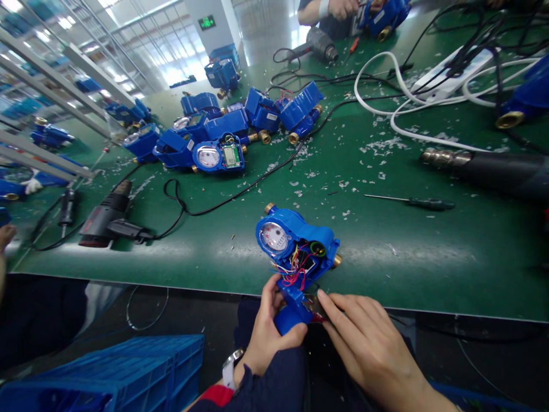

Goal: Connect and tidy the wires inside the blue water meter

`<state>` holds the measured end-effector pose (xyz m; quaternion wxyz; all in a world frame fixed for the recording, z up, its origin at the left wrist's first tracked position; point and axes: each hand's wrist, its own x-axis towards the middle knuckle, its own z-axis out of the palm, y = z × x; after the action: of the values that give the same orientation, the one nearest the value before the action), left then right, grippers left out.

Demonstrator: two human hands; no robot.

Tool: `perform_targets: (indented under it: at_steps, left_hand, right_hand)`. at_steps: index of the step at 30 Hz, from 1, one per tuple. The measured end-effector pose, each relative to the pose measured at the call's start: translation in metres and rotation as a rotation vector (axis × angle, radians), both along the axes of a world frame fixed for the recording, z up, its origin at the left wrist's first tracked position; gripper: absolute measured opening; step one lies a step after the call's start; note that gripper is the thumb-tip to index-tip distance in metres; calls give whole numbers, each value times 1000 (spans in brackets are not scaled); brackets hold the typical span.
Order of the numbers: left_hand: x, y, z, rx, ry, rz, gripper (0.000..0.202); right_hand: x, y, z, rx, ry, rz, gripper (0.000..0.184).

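Observation:
An opened blue water meter point(295, 237) lies on the green bench near its front edge, with its round dial facing up. Thin coloured wires point(295, 269) spill from its open compartment towards a blue plastic cover point(291, 315). My left hand point(272, 326) is closed around this cover, just over the bench edge. At the cover's right side, my right hand point(364, 332) grips a small dark metal tool with a red part point(316, 313). Its fingers hide most of the tool, so its exact kind does not show.
Several blue meters point(223, 120) cluster at the back left. Heat guns point(109, 217) lie left and right, with a black cable across the bench. A screwdriver point(412, 201) and a white power strip point(454, 71) are at right. Across the bench, a person's hands point(343, 8) hold a meter. Blue crates point(128, 366) stand below.

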<state>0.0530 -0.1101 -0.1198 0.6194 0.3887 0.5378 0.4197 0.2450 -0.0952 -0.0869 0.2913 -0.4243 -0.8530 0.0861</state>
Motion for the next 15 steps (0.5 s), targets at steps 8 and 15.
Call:
perform_targets:
  at_steps: [8, 15]
  left_hand:
    - [-1, -1, -3, 0, 12, 6, 84]
    - [-3, -2, -8, 72, 50, -45, 83]
  right_hand:
    - [-1, -1, -2, 26, -22, 16, 31]
    - [4, -8, -10, -165, 183, 18, 37]
